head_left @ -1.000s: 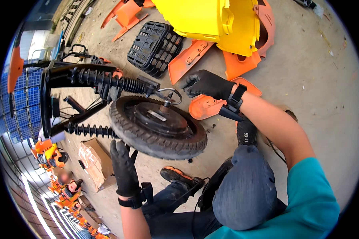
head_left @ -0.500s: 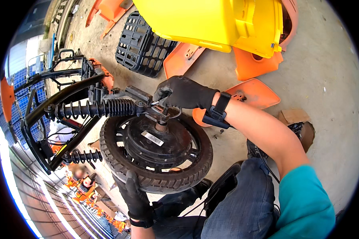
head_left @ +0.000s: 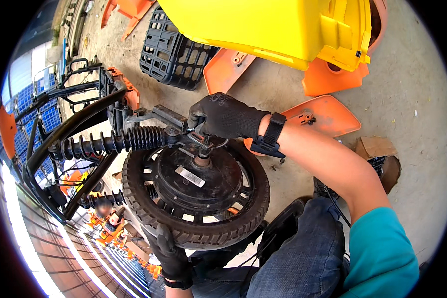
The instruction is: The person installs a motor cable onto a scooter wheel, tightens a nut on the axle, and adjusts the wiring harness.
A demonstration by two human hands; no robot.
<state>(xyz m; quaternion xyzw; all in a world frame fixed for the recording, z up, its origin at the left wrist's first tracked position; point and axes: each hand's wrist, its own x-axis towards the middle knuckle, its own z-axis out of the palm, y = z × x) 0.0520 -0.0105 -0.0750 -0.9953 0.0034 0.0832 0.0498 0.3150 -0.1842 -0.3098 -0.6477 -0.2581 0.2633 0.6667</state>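
Note:
A black-rimmed wheel (head_left: 198,191) with a broad hub and a knobbly tyre lies tilted before me, attached to a black vehicle frame (head_left: 92,115). My left hand (head_left: 171,253), in a black glove, grips the tyre's near edge, its thumb on the tread and its other fingers mostly hidden. At the axle bracket (head_left: 199,143), my gloved right hand (head_left: 228,116) is closed, fingertips pinched at the end of the bracket. What they hold is hidden. A coil-spring shock absorber (head_left: 114,141) runs from the frame to this bracket. A thin cable loops below the right hand.
Beyond the wheel lie a black plastic basket (head_left: 176,52), a large yellow shell (head_left: 253,30) and several orange panels (head_left: 328,116). A torn cardboard box (head_left: 377,149) stands right of my knee. Farther left, a person (head_left: 111,218) sits among orange parts.
The whole view has shifted slightly, with the yellow shell farther right. Both hands keep their places on the wheel and the bracket; the right fingers have moved slightly.

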